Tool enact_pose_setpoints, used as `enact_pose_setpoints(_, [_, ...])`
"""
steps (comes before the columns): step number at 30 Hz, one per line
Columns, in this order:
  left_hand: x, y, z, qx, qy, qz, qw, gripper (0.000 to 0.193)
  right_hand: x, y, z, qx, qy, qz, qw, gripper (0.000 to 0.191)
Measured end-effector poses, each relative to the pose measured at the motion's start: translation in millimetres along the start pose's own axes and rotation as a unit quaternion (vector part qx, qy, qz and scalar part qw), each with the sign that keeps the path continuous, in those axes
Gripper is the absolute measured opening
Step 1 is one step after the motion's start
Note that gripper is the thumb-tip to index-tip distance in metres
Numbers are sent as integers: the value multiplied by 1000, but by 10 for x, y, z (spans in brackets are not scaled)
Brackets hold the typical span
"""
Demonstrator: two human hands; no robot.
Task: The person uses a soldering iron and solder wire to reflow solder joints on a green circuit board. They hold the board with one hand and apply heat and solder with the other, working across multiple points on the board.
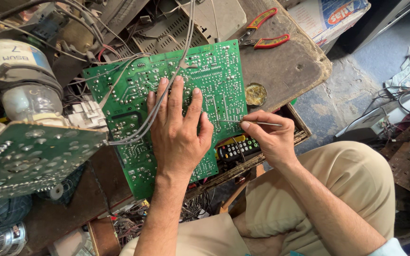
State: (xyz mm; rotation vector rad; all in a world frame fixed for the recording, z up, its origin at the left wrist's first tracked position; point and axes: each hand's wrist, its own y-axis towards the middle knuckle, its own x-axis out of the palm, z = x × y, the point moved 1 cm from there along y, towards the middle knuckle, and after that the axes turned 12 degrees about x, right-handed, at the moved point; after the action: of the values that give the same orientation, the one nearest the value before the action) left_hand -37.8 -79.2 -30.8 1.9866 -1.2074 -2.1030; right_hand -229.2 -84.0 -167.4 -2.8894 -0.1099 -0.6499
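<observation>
From the head camera, my left hand [179, 135] lies flat on the green circuit board [219, 71], fingers spread and pressing down, with a bundle of grey wires [160, 102] running under the index and middle fingers; my right hand [272, 137] is closed in a pinch, thumb and forefinger gripping a thin metal tool [250, 123] whose tip points left and meets the board's right edge, just beside my left little finger; the board sits solder side up, tilted across the dark worn workbench [281, 66], its lower end hanging over the bench edge toward my lap; its surface is crowded with silver solder dots and pale printed traces; a black remote control [236, 149] with coloured buttons lies under the board's lower right corner, just below my right hand; a small round tin [256, 94] rests on the bench near the board's right edge, and red-handled pliers [264, 33] lie further up; a second, greyer circuit board [29, 156] stands to the left, well apart from my hands
</observation>
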Motion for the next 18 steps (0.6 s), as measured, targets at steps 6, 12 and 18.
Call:
enact_pose_setpoints(6, [9, 8, -2, 4, 4, -3, 1000, 43, 28, 11, -12, -7, -24, -7, 1000, 12])
enact_pose_setpoints(12, [1, 2, -12, -1, 3, 0, 1000, 42, 29, 2, -29, 12, -14, 12, 1000, 11])
enact_pose_setpoints(18, [1, 8, -11, 6, 3, 2, 1000, 43, 26, -7, -32, 0, -2, 6, 1000, 11])
